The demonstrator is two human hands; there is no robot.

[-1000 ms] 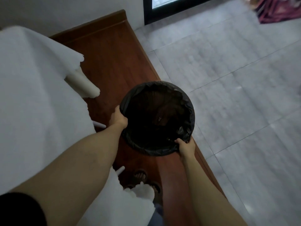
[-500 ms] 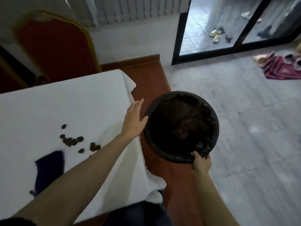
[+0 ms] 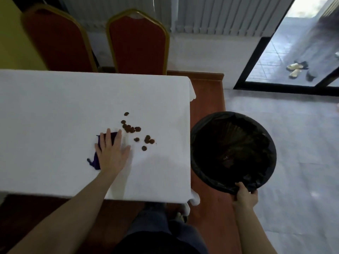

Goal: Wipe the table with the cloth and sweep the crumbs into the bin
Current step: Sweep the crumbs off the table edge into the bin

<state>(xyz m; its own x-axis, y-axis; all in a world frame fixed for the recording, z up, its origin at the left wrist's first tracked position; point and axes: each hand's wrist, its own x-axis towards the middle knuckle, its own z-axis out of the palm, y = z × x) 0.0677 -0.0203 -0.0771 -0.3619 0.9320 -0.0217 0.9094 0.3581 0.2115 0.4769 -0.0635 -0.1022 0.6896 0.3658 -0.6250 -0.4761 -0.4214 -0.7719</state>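
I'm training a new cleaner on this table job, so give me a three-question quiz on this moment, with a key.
1. True or false: the crumbs are already in the bin.
2. Which hand grips the bin's rim? A) left hand B) right hand C) neither
3. Fill in: the left hand lies flat on the dark ______ on the table.

Key
1. False: the crumbs lie on the white tablecloth, between the cloth and the table edge beside the bin.
2. B: the right hand holds the near rim, with the bin beside the table's right edge.
3. cloth
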